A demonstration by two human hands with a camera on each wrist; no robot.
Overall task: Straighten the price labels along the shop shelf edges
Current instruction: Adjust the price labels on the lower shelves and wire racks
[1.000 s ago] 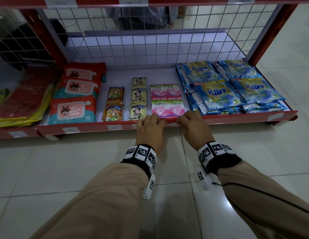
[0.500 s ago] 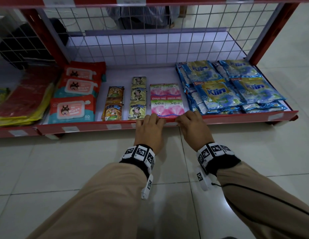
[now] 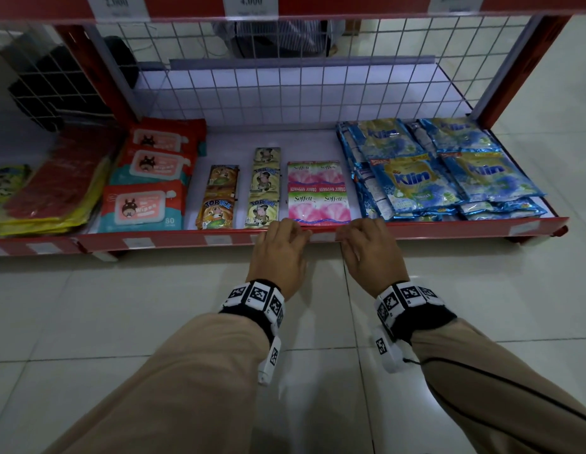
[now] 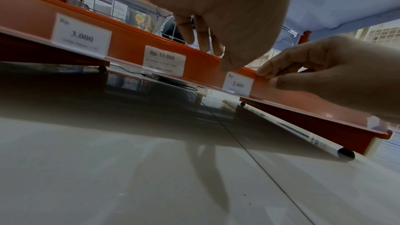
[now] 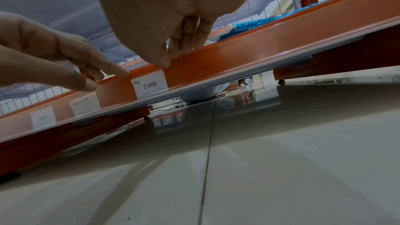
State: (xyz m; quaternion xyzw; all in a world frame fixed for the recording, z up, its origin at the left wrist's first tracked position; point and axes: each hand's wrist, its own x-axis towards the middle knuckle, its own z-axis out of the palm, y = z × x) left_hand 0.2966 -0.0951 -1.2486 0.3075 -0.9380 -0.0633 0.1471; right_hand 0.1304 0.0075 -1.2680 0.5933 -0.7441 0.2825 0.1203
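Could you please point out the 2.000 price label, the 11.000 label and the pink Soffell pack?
2.000 price label (image 5: 150,85), right wrist view, printed number.
11.000 label (image 4: 163,60), left wrist view, centre.
Pink Soffell pack (image 3: 318,204), head view, front panel.

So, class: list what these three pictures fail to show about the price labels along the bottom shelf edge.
- 2.000 label: small print blurred in both wrist views.
- Rightmost label: left wrist view, right hand covers most of it.
- Labels further left: right wrist view, print blurred.
- Head view: edge labels too small to read.

I note wet-wipe packs at shelf left, Soffell sachets centre, blue Klin pouches right; pale tiled floor below.
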